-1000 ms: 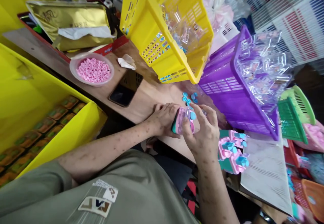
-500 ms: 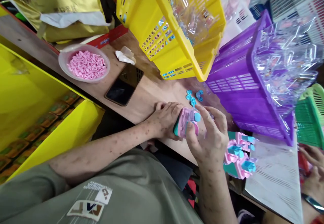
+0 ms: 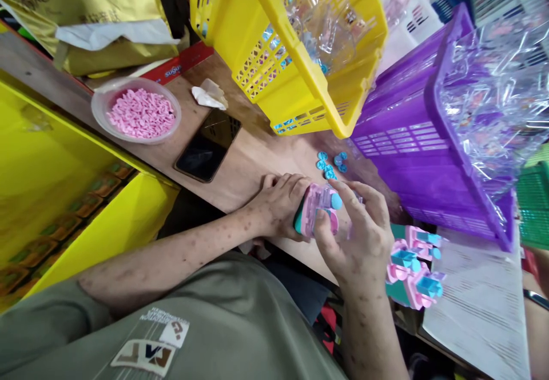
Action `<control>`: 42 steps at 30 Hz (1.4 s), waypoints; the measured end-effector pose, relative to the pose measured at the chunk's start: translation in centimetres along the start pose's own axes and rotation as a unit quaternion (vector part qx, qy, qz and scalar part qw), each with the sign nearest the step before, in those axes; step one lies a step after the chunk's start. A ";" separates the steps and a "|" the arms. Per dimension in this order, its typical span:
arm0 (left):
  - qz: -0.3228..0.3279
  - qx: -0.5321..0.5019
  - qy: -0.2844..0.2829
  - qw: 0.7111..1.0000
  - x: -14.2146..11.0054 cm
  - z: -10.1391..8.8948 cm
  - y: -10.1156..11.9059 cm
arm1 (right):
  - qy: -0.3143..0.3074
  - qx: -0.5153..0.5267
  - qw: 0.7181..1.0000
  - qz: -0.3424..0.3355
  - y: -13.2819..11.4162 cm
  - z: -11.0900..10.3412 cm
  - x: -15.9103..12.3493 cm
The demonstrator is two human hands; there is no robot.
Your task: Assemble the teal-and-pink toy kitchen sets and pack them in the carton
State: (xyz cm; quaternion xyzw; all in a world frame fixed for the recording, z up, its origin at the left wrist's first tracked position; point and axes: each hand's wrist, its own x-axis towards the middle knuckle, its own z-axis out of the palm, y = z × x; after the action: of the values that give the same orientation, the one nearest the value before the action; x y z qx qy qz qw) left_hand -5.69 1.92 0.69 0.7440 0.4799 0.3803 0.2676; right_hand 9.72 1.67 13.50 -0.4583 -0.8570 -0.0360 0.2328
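Observation:
A small pink and teal plastic toy (image 3: 309, 211) with a light-blue round knob is held over the table's front edge. My left hand (image 3: 281, 204) is closed around its left side. Thumb and fingers of my right hand (image 3: 358, 228) grip the toy's other side, by the blue knob and a clear purplish part. Just beyond the hands lie several small blue discs (image 3: 328, 171). To the right of my right hand stand several similar pink, teal and blue toys (image 3: 414, 265). My palms hide part of the held toy.
A yellow basket (image 3: 300, 82) and a purple basket (image 3: 412, 105), both holding clear plastic pieces, stand at the back. Leftward are a black phone (image 3: 208, 145), a crumpled tissue (image 3: 210, 94) and a bowl of pink pieces (image 3: 143, 114). Another person's arm (image 3: 536, 317) shows at right.
The view has shifted slightly, so the baskets and the standing toys sit farther right. Both hands keep nearly the same hold on the toy. The other person's hands have mostly left the picture.

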 end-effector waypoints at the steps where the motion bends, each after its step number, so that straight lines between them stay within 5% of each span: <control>1: -0.001 0.001 -0.002 1.000 0.0 -0.1 0.0 | -0.002 0.000 1.000 0.004 0.0 0.0 0.0; 10: -0.003 -0.001 -0.018 1.000 0.1 -0.7 0.4 | 0.016 -0.005 0.999 0.033 -0.4 0.1 -0.4; 24: -0.020 0.010 -0.045 0.999 0.3 -1.1 0.7 | -0.064 0.009 0.994 0.083 -0.3 -0.3 0.3; 29: -0.009 -0.009 -0.041 0.999 0.2 -1.3 0.5 | -0.044 0.121 0.989 0.070 1.5 0.6 -1.5; 35: -0.026 -0.013 -0.048 0.998 0.3 -2.0 0.7 | -0.064 0.300 0.944 0.123 4.0 2.1 -2.7; 42: -0.057 0.048 -0.057 0.996 0.1 -3.9 -0.1 | -0.040 0.321 0.936 0.138 2.3 3.0 -2.0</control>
State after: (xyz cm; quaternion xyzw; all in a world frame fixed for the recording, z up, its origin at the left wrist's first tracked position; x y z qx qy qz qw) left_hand -8.96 2.23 2.88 0.7478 0.5234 0.2976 0.2797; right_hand 11.43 2.29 9.61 -0.4739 -0.7601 0.2917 0.3357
